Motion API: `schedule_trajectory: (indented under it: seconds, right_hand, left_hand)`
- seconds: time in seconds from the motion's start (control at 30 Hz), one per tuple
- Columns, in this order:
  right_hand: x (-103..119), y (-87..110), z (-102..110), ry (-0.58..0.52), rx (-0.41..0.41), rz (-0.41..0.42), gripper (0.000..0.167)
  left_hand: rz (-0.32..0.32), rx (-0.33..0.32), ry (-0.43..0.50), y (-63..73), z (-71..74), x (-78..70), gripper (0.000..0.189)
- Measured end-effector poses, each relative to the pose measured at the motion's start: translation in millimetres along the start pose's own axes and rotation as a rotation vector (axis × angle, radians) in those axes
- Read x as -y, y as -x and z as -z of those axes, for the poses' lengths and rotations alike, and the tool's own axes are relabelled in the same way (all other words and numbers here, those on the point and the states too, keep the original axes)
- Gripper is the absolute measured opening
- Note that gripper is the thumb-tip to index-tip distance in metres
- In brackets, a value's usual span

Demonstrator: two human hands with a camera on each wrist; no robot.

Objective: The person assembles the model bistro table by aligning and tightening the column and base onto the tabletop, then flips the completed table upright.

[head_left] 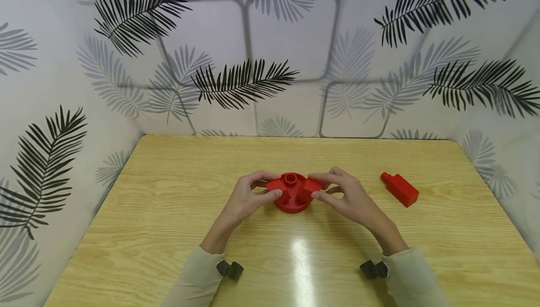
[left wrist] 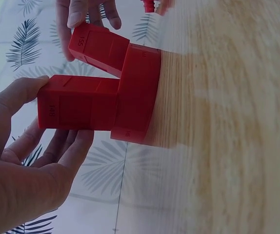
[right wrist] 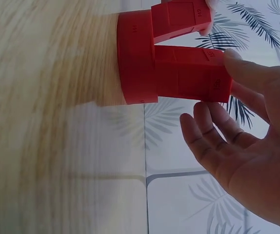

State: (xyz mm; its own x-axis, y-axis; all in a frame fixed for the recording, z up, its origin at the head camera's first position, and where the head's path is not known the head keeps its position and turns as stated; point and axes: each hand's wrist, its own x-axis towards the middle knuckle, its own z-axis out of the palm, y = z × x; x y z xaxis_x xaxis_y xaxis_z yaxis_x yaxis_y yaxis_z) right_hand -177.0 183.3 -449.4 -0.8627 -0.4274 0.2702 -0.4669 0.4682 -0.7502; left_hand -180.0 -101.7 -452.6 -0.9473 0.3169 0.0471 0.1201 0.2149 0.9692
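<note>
A round red base (head_left: 294, 208) with a low rim and a small raised ring sits on the wooden table. Two red blocks with numbers on their sides stand in it and lean outward, away from each other. My left hand (head_left: 246, 197) pinches the top of the left red block (left wrist: 79, 103) between thumb and fingers. On the other side, the right red block (right wrist: 191, 73) has its top end between the thumb and fingers of my right hand (head_left: 348, 194). The lower ends of both blocks are hidden inside the base's rim in the wrist views.
A red block with a round knob on one end (head_left: 401, 189) lies on its side to the right of my right hand. The wooden table (head_left: 168, 204) ends at a pale wall (head_left: 291, 40) printed with leaves.
</note>
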Motion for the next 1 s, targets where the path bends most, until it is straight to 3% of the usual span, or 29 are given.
schedule_trajectory:
  seconds: [0.53,1.0]
  right_hand:
    - [-7.4,-5.4,4.0,-0.072,0.127,-0.035,0.049]
    - [-16.5,-4.8,-1.2,-0.103,0.094,0.009,0.048]
  left_hand:
    - [0.009,0.007,0.009,0.2,0.5,-0.2,0.034]
    - [-0.020,0.014,0.008,-0.6,1.4,2.3,0.036]
